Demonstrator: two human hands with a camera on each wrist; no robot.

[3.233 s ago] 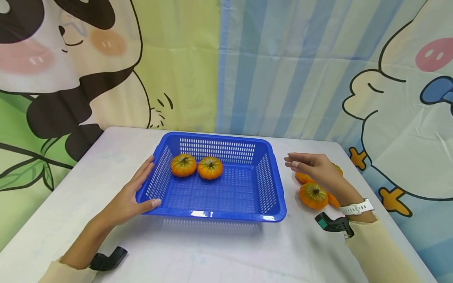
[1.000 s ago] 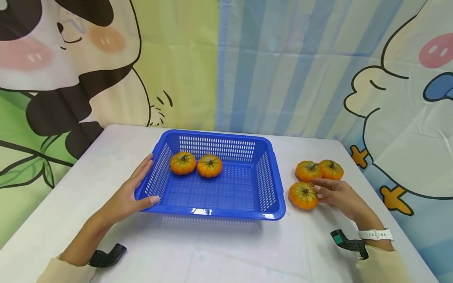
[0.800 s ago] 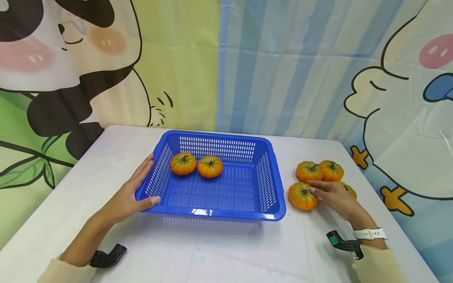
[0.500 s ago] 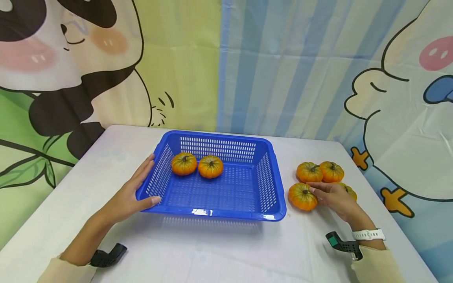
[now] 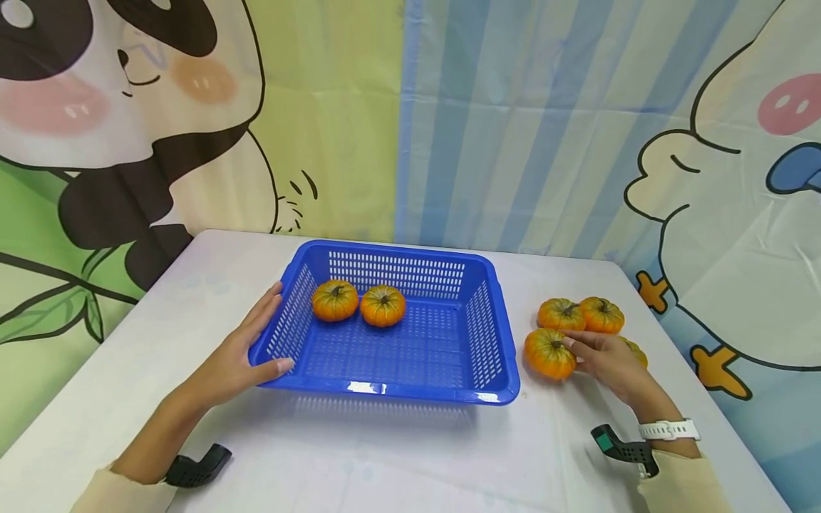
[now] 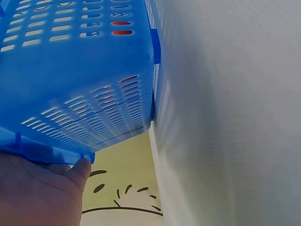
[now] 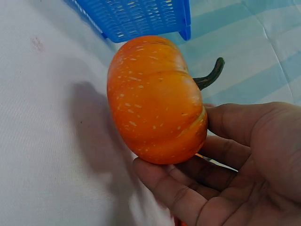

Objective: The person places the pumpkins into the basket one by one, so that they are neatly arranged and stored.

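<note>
My right hand (image 5: 606,360) pinches a small orange pumpkin (image 5: 550,354) between thumb and fingers, right of the basket. In the right wrist view this pumpkin (image 7: 157,101) shows its speckled side and dark curved stem, tilted, with its shadow on the cloth beside it. My left hand (image 5: 237,356) rests spread on the near left corner of a blue plastic basket (image 5: 410,390), its fingers fairly straight along the left rim and its thumb on the front rim. Inside, toward the back left, sit two pumpkins, one (image 5: 336,300) beside the other (image 5: 383,306).
Two more pumpkins, one (image 5: 561,313) touching another (image 5: 601,315), lie behind my right hand. A further pumpkin (image 5: 635,350) is partly hidden by that hand. The white-covered table (image 5: 385,463) ends at a cartoon-print curtain (image 5: 487,128) behind the basket.
My right hand has come down from above the right-hand pumpkins to the nearest one and taken hold of it; that pumpkin now sits slightly tilted. The left hand stays on the basket.
</note>
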